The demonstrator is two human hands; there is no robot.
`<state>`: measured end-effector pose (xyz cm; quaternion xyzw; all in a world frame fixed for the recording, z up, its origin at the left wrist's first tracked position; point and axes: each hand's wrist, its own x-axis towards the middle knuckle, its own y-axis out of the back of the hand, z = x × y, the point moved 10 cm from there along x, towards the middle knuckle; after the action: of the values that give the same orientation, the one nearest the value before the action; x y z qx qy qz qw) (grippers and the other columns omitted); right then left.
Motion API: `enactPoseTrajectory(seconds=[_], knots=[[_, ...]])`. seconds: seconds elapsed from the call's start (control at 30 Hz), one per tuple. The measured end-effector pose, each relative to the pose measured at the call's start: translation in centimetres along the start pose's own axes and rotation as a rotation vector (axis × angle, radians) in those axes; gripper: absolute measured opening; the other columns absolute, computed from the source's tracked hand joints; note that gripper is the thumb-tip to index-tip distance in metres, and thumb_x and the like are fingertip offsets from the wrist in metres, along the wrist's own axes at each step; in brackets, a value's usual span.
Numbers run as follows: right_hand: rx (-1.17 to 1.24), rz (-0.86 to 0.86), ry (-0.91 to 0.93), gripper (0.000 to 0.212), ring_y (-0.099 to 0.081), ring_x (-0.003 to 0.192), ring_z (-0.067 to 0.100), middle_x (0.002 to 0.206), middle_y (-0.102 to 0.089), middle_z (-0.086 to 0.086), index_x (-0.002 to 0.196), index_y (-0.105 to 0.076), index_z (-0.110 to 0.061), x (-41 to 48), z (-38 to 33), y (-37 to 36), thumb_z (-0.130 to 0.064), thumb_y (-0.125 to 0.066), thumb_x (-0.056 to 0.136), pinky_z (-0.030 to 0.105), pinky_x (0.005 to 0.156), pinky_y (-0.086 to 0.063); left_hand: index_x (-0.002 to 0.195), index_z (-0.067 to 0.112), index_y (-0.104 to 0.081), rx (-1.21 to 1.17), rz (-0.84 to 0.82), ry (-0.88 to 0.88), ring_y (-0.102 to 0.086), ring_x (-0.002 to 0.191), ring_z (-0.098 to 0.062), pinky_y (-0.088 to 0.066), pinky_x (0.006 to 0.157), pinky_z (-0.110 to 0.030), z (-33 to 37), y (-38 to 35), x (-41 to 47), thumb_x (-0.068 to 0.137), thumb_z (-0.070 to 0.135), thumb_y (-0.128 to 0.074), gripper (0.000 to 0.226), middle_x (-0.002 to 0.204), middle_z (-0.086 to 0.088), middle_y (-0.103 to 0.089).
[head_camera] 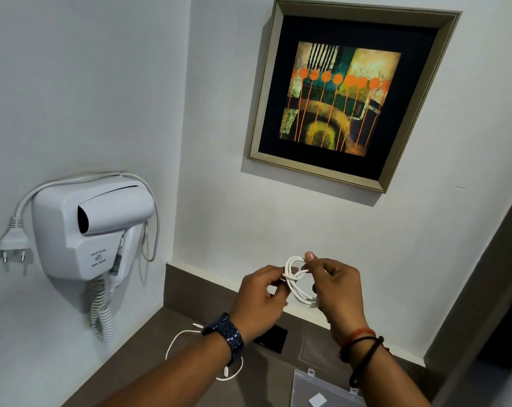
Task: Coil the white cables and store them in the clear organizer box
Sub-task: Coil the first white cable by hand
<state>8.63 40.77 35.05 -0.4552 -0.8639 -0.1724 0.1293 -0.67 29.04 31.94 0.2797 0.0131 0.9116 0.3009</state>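
Observation:
A white cable [296,284], wound into a small coil, is held in the air above the brown counter. My left hand [259,298] pinches the coil's left side, where one turn wraps across it. My right hand [335,284] grips its right side, thumb up. A second white cable [178,337] lies loose on the counter under my left forearm, partly hidden by it. The clear organizer box [316,389] lies at the bottom edge, under my right forearm, with a small white square inside.
A white wall-mounted hair dryer [93,227] with a curly cord and a hanging plug is on the left wall. A framed picture [345,92] hangs on the back wall. A black socket plate [274,336] is set in the counter [149,353].

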Motion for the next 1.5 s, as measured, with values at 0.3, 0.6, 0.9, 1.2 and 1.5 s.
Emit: enactPoseTrajectory(seconds=[0.3,0.6,0.9,1.2,1.5], knots=[[-0.042,0.099,0.078,0.031,-0.053,0.047,0.003,0.052,-0.065,-0.014,0.062,-0.070,-0.021,-0.1,-0.5,0.7,-0.038,-0.061,0.087,0.027,0.053,-0.042,0.098,0.018,-0.071,-0.433,-0.122,0.202,-0.060,0.087,-0.018,-0.054,0.068,-0.028,0.1,-1.9,-0.9,0.085,0.035,-0.057,0.025,0.096,-0.009,-0.067],[-0.042,0.077,0.153,0.029,-0.059,0.062,-0.006,0.061,-0.066,-0.024,0.066,-0.068,-0.026,-0.7,-1.3,0.0,-0.036,-0.056,0.091,0.003,0.052,-0.040,0.093,0.018,-0.075,-0.510,-0.047,0.284,-0.064,0.074,-0.011,-0.052,0.066,-0.022,-0.7,-1.7,-0.8,0.087,0.016,-0.062,0.014,0.086,-0.005,-0.074],[-0.058,0.087,0.118,0.029,-0.055,0.050,-0.005,0.047,-0.061,-0.018,0.064,-0.067,-0.029,-0.7,-0.6,0.0,-0.035,-0.057,0.091,0.019,0.052,-0.037,0.086,0.020,-0.075,-0.491,0.011,0.361,-0.064,0.076,-0.011,-0.050,0.064,-0.024,-1.4,-1.7,-1.1,0.089,0.019,-0.060,0.016,0.077,0.002,-0.072],[-0.080,0.096,0.181,0.026,-0.060,0.058,-0.005,0.057,-0.067,-0.015,0.068,-0.068,-0.030,-1.2,-1.4,0.1,-0.032,-0.058,0.091,0.004,0.049,-0.040,0.098,0.011,-0.073,-0.672,-0.070,0.350,-0.058,0.093,-0.023,-0.048,0.089,-0.039,-0.5,-2.7,-1.2,0.088,0.011,-0.058,0.017,0.102,-0.015,-0.068],[-0.083,0.091,0.203,0.027,-0.059,0.058,-0.004,0.065,-0.067,-0.030,0.066,-0.064,-0.040,-1.5,-2.0,0.1,-0.032,-0.057,0.091,0.005,0.052,-0.041,0.094,0.012,-0.074,-0.726,0.045,0.354,-0.059,0.084,-0.020,-0.054,0.080,-0.031,-0.6,-2.2,-1.5,0.085,0.007,-0.063,0.016,0.087,-0.009,-0.067]])
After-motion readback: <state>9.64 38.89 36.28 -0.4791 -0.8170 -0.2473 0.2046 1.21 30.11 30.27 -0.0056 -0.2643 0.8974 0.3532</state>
